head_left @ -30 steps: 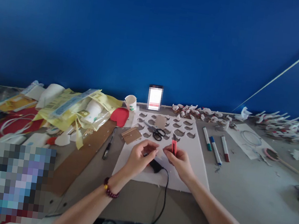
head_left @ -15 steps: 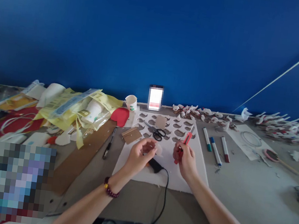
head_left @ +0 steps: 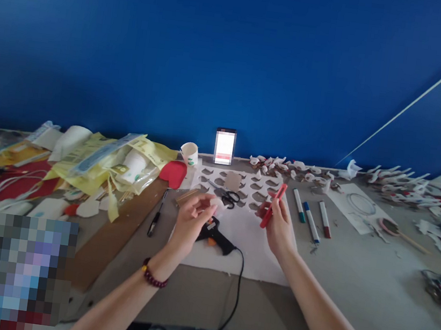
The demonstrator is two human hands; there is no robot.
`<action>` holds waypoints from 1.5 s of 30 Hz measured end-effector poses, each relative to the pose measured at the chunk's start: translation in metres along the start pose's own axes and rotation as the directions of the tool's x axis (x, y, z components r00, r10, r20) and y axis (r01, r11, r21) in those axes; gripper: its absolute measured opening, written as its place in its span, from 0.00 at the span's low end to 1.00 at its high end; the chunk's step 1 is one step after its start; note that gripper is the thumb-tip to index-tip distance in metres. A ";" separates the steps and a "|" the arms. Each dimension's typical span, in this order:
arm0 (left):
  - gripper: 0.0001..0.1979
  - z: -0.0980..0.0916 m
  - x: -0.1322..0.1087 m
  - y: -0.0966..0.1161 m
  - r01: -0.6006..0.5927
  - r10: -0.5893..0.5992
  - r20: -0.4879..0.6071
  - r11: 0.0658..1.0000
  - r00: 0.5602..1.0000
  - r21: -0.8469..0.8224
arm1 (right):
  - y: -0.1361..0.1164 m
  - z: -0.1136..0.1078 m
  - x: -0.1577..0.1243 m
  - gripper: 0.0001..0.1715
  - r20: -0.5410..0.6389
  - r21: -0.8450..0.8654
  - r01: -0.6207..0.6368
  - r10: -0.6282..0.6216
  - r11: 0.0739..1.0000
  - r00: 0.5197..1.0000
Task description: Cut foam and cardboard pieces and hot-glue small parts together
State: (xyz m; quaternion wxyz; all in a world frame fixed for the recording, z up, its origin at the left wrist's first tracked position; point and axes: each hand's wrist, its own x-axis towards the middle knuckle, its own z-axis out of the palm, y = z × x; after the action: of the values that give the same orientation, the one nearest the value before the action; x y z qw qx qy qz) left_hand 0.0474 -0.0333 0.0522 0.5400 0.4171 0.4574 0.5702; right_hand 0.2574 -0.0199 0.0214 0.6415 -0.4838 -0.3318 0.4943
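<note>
My left hand (head_left: 191, 223) pinches a small pale rounded piece (head_left: 216, 202) between thumb and fingers. A red utility knife (head_left: 274, 207) is gripped in my right hand (head_left: 280, 229), tilted upward; no blade shows clearly. Below and between my hands lies a black glue gun (head_left: 217, 236) with an orange trigger, its cord running toward me. It rests on a white foam sheet (head_left: 248, 263) with several curved cut-outs. Black-handled scissors (head_left: 232, 200) and a beige square piece (head_left: 233, 181) lie on the sheet's far part. My left hand partly covers a brown cardboard piece (head_left: 184, 196).
Several markers (head_left: 310, 223) lie right of the sheet, a black pen (head_left: 156, 216) left. A paper cup (head_left: 189, 153) and phone (head_left: 224, 146) stand at the back. Yellow packaging (head_left: 94, 162) crowds the left; white cut shapes (head_left: 281, 166) line the blue wall (head_left: 235, 53).
My hands have moved apart, uncovering more of the glue gun. The knife has turned more upright in my right hand, and its blade, seen before, no longer shows.
</note>
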 end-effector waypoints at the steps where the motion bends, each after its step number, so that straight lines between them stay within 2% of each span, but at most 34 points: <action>1: 0.16 0.000 0.001 0.003 0.002 -0.002 -0.014 1.000 1.000 -0.029 | 0.000 0.002 -0.002 0.24 0.016 -0.019 0.006 -0.006 1.000 1.000; 5: 0.15 0.001 0.003 0.011 0.067 -0.073 -0.041 0.989 0.996 -0.131 | 0.000 0.006 -0.007 0.20 0.052 -0.021 -0.053 0.054 0.998 0.997; 9: 0.15 -0.001 0.007 0.010 0.134 -0.145 -0.059 0.978 0.988 -0.161 | 0.001 0.006 -0.007 0.19 0.106 -0.057 -0.079 0.085 0.995 0.991; 14: 0.17 -0.007 0.012 0.013 0.128 -0.142 -0.047 0.967 0.989 -0.221 | -0.002 0.008 -0.010 0.20 0.243 -0.168 -0.075 0.115 0.983 0.963; 18: 0.16 -0.014 0.014 0.028 0.084 -0.106 -0.086 0.970 0.991 -0.228 | -0.002 0.008 -0.012 0.17 0.317 -0.291 0.022 0.074 0.956 0.945; 20: 0.15 -0.021 0.017 0.033 0.060 -0.078 -0.106 0.985 0.991 -0.161 | 0.002 0.005 -0.012 0.23 0.361 -0.365 0.122 0.020 0.923 0.932; 22: 0.17 -0.030 0.022 0.034 0.039 -0.046 -0.119 0.998 0.992 -0.056 | 0.007 0.002 -0.010 0.30 0.406 -0.456 0.256 -0.057 0.852 0.912; 24: 0.17 -0.042 0.029 0.030 -0.008 0.018 -0.079 0.992 0.997 0.126 | 0.012 0.000 -0.008 0.33 0.434 -0.546 0.406 -0.168 0.733 0.885; 27: 0.13 -0.058 0.040 0.018 -0.173 0.212 -0.051 0.895 0.976 0.410 | 0.016 -0.002 -0.008 0.30 0.467 -0.650 0.543 -0.284 0.532 0.837; 29: 0.10 -0.064 0.044 0.009 -0.225 0.274 -0.021 0.828 0.961 0.514 | 0.015 -0.003 -0.008 0.30 0.472 -0.710 0.546 -0.276 0.445 0.838; 32: 0.09 -0.069 0.043 -0.004 -0.262 0.284 0.053 0.777 0.957 0.572 | 0.012 -0.005 -0.007 0.26 0.446 -0.803 0.498 -0.224 0.328 0.866; 34: 0.08 -0.069 0.041 -0.010 -0.266 0.246 0.115 0.767 0.962 0.584 | 0.010 -0.005 -0.007 0.22 0.452 -0.850 0.486 -0.195 0.203 0.871; 37: 0.08 -0.070 0.038 -0.017 -0.302 0.274 0.143 0.723 0.951 0.621 | 0.009 -0.007 -0.005 0.21 0.456 -0.886 0.463 -0.161 0.007 0.875; 40: 0.08 -0.073 0.039 -0.021 -0.335 0.333 0.128 0.701 0.934 0.630 | 0.010 -0.007 -0.005 0.20 0.443 -0.896 0.431 -0.193 -0.103 0.875; 42: 0.09 -0.075 0.040 -0.024 -0.320 0.325 0.102 0.741 0.940 0.590 | 0.010 -0.004 -0.008 0.18 0.479 -0.876 0.475 -0.232 -0.076 0.846; 45: 0.10 -0.079 0.043 -0.027 -0.259 0.281 0.043 0.800 0.959 0.542 | 0.011 0.007 -0.019 0.15 0.576 -0.786 0.603 -0.195 0.136 0.794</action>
State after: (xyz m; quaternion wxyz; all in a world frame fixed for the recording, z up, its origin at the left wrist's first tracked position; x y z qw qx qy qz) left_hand -0.0259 0.0040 0.0066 0.3039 0.6020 0.5465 0.4965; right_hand 0.2422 -0.0357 0.0142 0.2591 -0.5647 -0.7802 0.0725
